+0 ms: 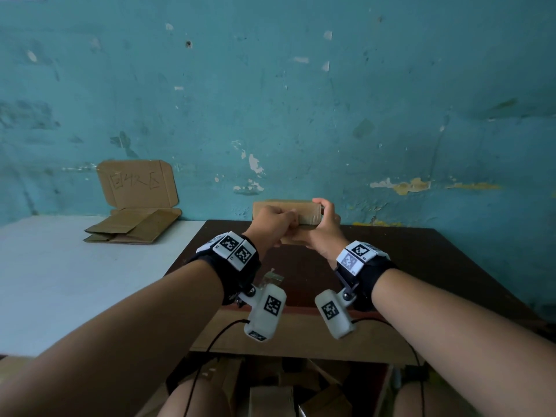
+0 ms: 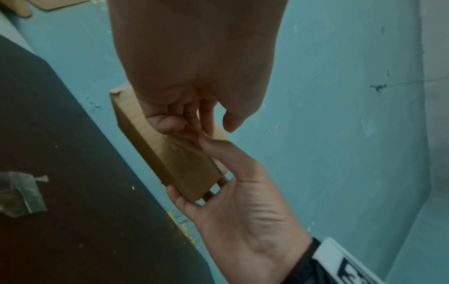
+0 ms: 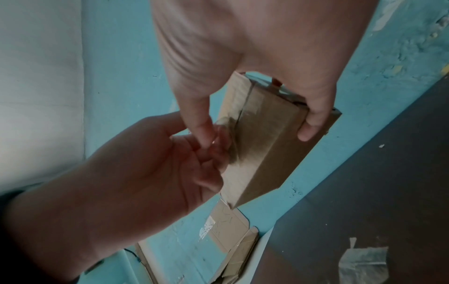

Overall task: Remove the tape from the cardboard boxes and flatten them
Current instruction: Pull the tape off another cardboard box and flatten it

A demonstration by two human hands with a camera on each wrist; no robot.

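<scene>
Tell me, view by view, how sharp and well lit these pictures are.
Head view: dim, even light, straight edges bowed by the wide lens, the box fairly sharp. Left wrist view: dark and soft, the left hand close and blurred. Right wrist view: brighter, the left hand's fingers smeared, glare on the clear tape.

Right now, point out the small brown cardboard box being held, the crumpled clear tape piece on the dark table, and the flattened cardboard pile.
small brown cardboard box point(image 3: 264, 146), right wrist view, broad side face
crumpled clear tape piece point(image 3: 363, 264), right wrist view, its middle
flattened cardboard pile point(image 1: 135, 225), head view, top sheet
</scene>
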